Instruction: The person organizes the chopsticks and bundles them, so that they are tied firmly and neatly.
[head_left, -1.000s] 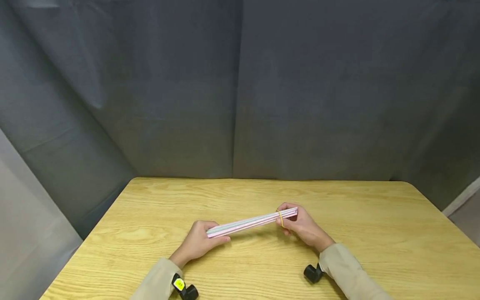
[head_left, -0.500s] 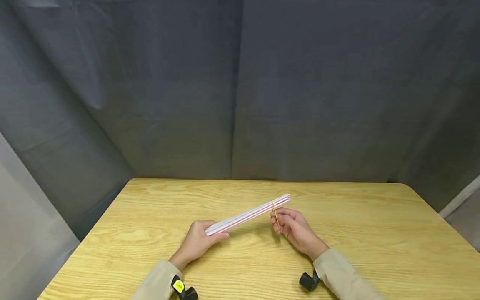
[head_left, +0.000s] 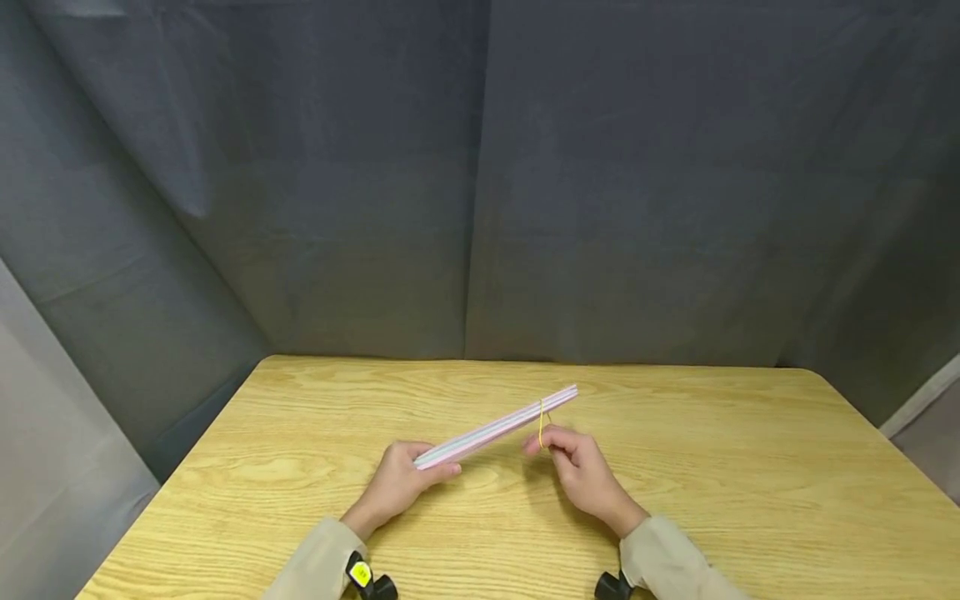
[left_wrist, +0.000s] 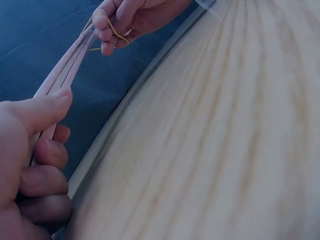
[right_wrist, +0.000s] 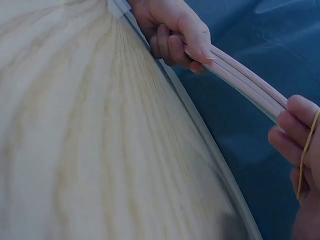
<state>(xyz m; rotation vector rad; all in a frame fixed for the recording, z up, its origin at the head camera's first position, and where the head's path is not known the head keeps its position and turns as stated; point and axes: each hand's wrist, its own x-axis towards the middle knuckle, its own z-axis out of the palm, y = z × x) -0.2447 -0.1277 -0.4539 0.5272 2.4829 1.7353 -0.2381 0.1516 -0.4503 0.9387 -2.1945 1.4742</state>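
A bundle of striped drinking straws (head_left: 487, 432), pale pink, white and green, slants up to the right above the table. My left hand (head_left: 396, 483) grips its lower left end, thumb on the near side. Close to the far end, a yellow rubber band (head_left: 541, 425) loops over the straws and stretches down to my right hand (head_left: 581, 475), whose curled fingers hold it. In the right wrist view the rubber band (right_wrist: 306, 150) crosses the fingers beside the straws (right_wrist: 245, 80). The left wrist view shows it around the right fingertips; some of its path is hidden.
The wooden table (head_left: 300, 417) lies under both hands. A dark grey curtain (head_left: 375, 208) hangs behind its back edge. Each sleeve carries a black wrist camera, the left one (head_left: 375, 583) and the right one (head_left: 613, 586).
My right hand has come off the straws' end and moved left and down, drawing the rubber band out below the bundle. The straws' far end has risen and shifted left. My left hand stays put.
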